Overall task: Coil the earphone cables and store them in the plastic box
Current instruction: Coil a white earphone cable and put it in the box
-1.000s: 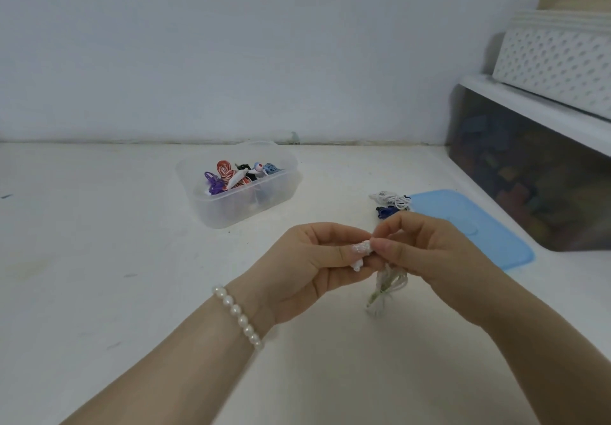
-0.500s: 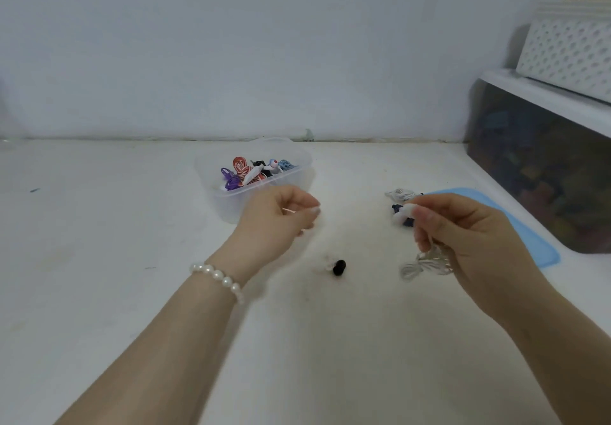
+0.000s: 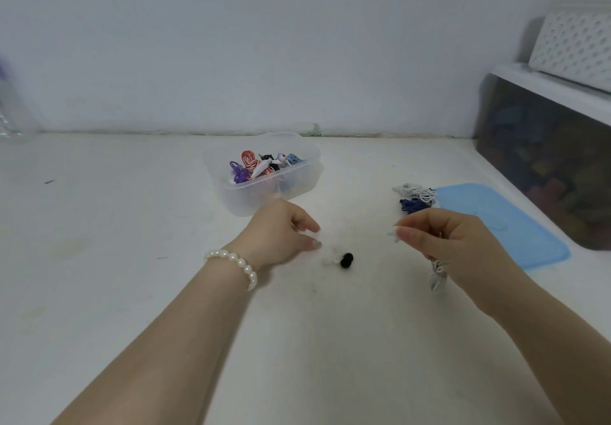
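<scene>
The left hand (image 3: 281, 229) sits just left of the frame's centre, its forearm rising from the lower left with a white pearl bracelet (image 3: 236, 264) at the wrist. Its knuckles face the camera and its fingers curl downward; the fingertips are blurred, so I cannot tell whether they pinch anything. The right hand (image 3: 449, 242) is right of centre, its forearm coming in from the lower right corner. Its thumb and forefinger pinch a small white earbud (image 3: 393, 233) that points toward the left of the frame, and the bundled white earphone cable (image 3: 437, 277) hangs below the palm, its long axis running roughly top to bottom in the frame.

Between the two hands, a small black earbud tip (image 3: 346, 260) lies on the white bench (image 3: 132, 226) beside a faint white piece too blurred to name.

Above the left hand stands the clear plastic box (image 3: 264, 193), open at the top, holding coiled earphones in purple, red-and-white, black and light blue. To the right of the box, just above the right hand, lie a loose white earphone bundle (image 3: 415, 190) and a dark blue earphone bundle (image 3: 413, 205), touching each other. The flat light blue plastic lid (image 3: 506, 223) lies beside them toward the right edge.
</scene>
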Available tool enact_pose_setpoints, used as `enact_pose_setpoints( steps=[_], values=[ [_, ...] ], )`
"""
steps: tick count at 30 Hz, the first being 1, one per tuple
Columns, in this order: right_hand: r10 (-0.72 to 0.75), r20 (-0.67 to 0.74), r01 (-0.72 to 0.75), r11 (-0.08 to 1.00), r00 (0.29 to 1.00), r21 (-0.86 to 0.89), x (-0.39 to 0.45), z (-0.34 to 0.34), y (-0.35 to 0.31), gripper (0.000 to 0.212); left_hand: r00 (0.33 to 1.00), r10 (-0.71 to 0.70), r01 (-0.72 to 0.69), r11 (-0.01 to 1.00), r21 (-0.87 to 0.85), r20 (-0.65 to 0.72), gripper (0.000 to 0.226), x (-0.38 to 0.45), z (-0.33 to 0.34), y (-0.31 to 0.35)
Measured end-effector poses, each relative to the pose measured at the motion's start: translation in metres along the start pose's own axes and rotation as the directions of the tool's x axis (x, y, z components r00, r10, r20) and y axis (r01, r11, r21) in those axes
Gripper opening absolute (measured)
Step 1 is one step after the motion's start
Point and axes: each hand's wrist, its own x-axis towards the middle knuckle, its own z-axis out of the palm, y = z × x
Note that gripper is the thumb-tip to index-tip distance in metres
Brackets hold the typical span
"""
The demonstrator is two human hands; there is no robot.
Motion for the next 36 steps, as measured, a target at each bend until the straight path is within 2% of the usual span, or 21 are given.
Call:
enact_pose_setpoints(
  steps=[10, 14, 19, 29, 36],
  values=[
    [-0.013, -0.027, 0.014, 1.0, 1.0, 0.023, 0.001, 0.003, 0.001, 0.004, 0.99, 0.132, -0.133, 0.991, 0.028, 0.042, 0.013, -0.005, 0.014, 0.013],
    [-0.017, -0.025, 0.017, 1.0, 1.0, 0.016, 0.001, 0.005, 0.002, 0.005, 0.987, 0.145, -0.149, 0.988, 0.043, 0.073, 0.016, -0.005, 0.018, 0.015],
    [-0.011, -0.005, 0.011, 1.0, 1.0, 0.021, 0.0, 0.007, 0.002, 0.004, 0.988, 0.144, -0.145, 0.989, 0.018, 0.064, 0.008, -0.006, 0.018, 0.016],
    [0.082, 0.031, -0.078, 0.991, 0.996, -0.111, -0.003, 0.004, 0.0, 0.006, 0.992, 0.122, -0.123, 0.986, -0.11, -0.013, 0.024, -0.005, 0.012, 0.013],
    [0.02, -0.061, -0.036, 0.964, 0.998, -0.263, -0.003, 0.0, 0.0, 0.012, 0.985, 0.168, -0.167, 0.985, 0.037, -0.033, 0.018, -0.008, 0.014, 0.015]
  ],
)
